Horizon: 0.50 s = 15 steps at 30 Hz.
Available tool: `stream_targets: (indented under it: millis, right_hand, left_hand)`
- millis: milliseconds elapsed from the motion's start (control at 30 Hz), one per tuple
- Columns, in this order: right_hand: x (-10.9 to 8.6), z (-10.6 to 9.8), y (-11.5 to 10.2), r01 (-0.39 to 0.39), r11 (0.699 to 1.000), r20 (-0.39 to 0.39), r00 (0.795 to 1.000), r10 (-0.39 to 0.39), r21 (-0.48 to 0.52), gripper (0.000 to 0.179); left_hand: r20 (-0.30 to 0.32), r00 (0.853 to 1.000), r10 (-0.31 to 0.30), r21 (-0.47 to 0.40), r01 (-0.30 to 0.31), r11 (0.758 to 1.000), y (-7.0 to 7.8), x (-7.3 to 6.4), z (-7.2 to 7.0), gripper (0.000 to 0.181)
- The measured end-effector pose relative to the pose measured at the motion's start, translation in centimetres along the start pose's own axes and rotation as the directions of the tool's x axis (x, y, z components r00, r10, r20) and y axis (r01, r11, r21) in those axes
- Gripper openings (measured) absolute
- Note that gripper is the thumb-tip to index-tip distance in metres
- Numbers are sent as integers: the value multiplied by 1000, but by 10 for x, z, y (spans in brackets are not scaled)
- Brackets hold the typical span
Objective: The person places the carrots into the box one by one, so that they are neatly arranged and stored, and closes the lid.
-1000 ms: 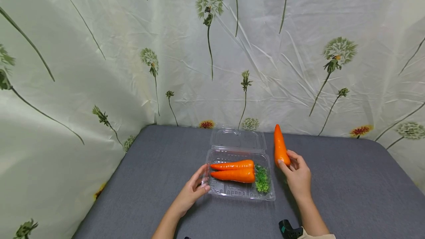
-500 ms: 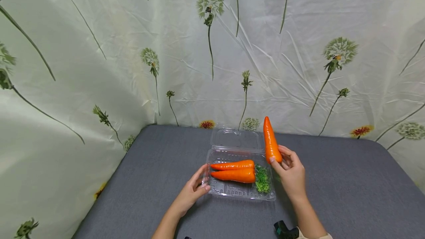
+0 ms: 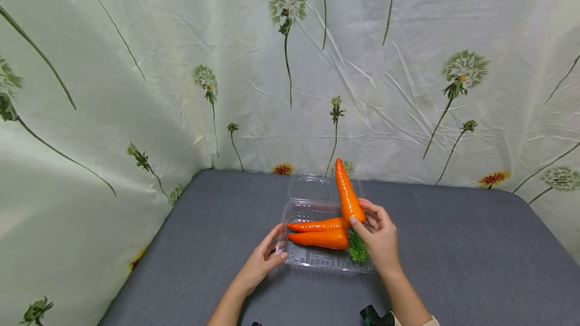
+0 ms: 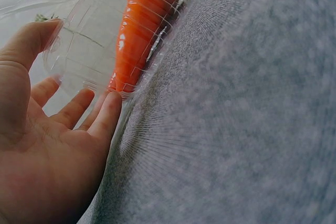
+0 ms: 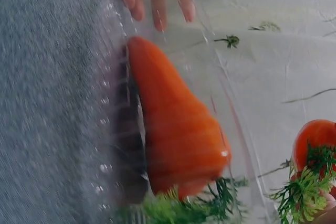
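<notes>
A clear plastic clamshell box (image 3: 312, 261) lies with its lid (image 3: 310, 188) folded back. Two orange carrots (image 3: 319, 239) sit side by side inside, tips left and green tops (image 3: 358, 249) at the right end. My left hand (image 3: 259, 267) rests at the box's left end; in the left wrist view its spread fingers (image 4: 107, 114) touch the wall and the thumb is at the rim. My right hand (image 3: 382, 243) grips a third carrot (image 3: 346, 192) by its thick end, tip pointing up and away, over the right part of the box. Green leaves (image 5: 299, 195) show by that hand.
The grey cloth-covered table (image 3: 476, 255) extends on both sides of the box. A pale curtain (image 3: 399, 89) printed with dandelions hangs behind and along the left. A black strap device (image 3: 376, 316) sits at my right wrist.
My right hand has moved left with the carrot, from beside the box to over its right part. The left hand and the box have stayed in place.
</notes>
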State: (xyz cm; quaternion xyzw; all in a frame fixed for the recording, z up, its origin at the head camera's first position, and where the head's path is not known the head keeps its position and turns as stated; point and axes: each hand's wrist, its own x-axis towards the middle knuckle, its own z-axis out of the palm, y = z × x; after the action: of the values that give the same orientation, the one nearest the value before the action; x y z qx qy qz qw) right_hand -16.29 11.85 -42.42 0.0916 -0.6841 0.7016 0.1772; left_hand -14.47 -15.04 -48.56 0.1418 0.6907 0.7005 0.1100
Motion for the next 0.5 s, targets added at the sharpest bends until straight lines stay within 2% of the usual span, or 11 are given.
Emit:
stream_targets:
  millis: [300, 500]
  right_hand:
    - [-5, 13, 3, 19, 995, 95, 995, -29, 98, 47]
    - [-8, 18, 8, -15, 990, 130, 992, -3, 137, 47]
  left_hand:
    - [-9, 1000, 6, 11, -6, 1000, -4, 0, 0, 67]
    - [-11, 1000, 6, 3, -6, 1000, -3, 0, 0, 67]
